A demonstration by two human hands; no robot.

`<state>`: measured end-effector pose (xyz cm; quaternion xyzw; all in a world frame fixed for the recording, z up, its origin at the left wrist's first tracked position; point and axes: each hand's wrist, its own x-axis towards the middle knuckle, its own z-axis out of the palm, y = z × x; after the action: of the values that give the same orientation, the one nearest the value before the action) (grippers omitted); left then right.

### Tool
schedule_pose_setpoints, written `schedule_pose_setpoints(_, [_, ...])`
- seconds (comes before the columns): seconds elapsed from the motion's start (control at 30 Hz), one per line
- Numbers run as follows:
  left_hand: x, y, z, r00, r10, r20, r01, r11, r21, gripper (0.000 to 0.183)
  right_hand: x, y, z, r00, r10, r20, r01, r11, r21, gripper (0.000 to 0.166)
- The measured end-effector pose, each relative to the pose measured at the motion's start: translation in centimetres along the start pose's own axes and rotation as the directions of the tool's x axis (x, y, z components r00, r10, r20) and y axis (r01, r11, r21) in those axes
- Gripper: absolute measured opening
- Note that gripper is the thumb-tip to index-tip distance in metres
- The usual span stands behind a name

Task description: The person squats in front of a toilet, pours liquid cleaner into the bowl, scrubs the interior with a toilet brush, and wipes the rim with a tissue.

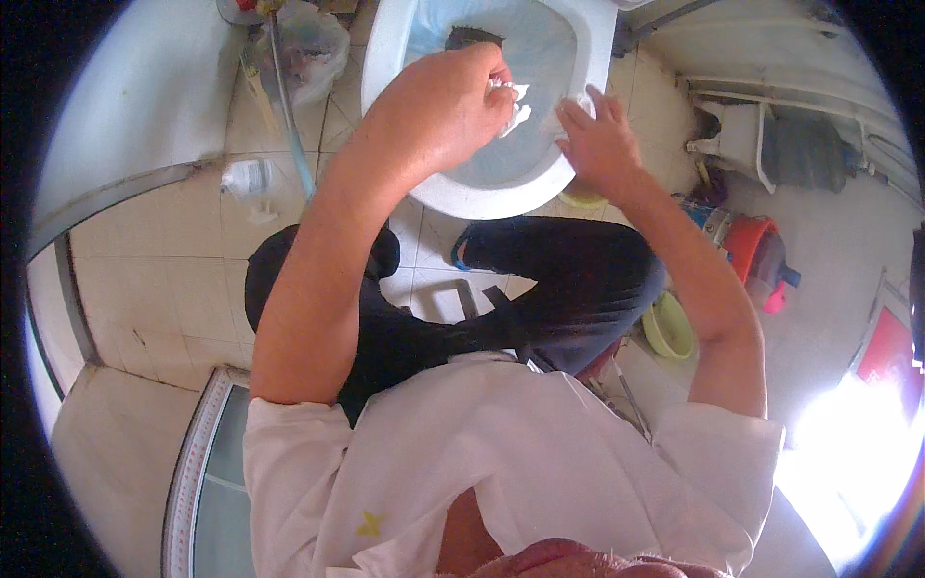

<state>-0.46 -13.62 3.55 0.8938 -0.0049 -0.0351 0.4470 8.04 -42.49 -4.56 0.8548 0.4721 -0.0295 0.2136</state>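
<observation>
A white toilet bowl stands in front of me, its rim curving toward my knees. Over the open bowl, my left hand pinches a crumpled white tissue between thumb and fingers. My right hand lies on the right side of the rim with its fingers spread. White tissue shows under and between those fingers, pressed against the rim. Inside the bowl, a dark opening is visible beyond my left hand.
Left of the toilet are a clear plastic bag, a stick with a light blue handle and a white plastic packet on the tiled floor. To the right are a red bucket and a green basin. A framed glass panel is at lower left.
</observation>
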Motion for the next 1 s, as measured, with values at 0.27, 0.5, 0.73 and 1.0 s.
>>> schedule_pose_setpoints(0.27, [0.1, -1.4, 1.1, 0.995, 0.081, -0.056, -0.083, 0.996, -0.04, 0.023, -3.6, -4.2, -1.8, 0.998, -0.064, -0.025, 0.067, 0.982, 0.175, 0.049])
schedule_pose_setpoints(0.5, [0.0, -1.2, 0.5, 0.996, 0.074, -0.046, -0.073, 0.997, 0.025, 0.023, -2.1, -0.3, 0.6, 0.991, -0.107, -0.083, 0.111, 0.992, 0.053, 0.047])
schedule_pose_setpoints(0.73, [0.2, -0.6, -0.8, 0.996, 0.048, -0.079, -0.047, 0.999, 0.009, 0.022, 0.1, 1.9, 1.4, 0.995, -0.081, -0.061, 0.08, 0.996, -0.027, 0.048])
schedule_pose_setpoints(1.0, [0.5, -0.2, -0.9, 0.996, 0.058, -0.063, -0.063, 0.995, -0.075, 0.022, -3.6, -5.8, -1.1, 0.997, -0.002, -0.079, 0.022, 0.966, 0.256, 0.042])
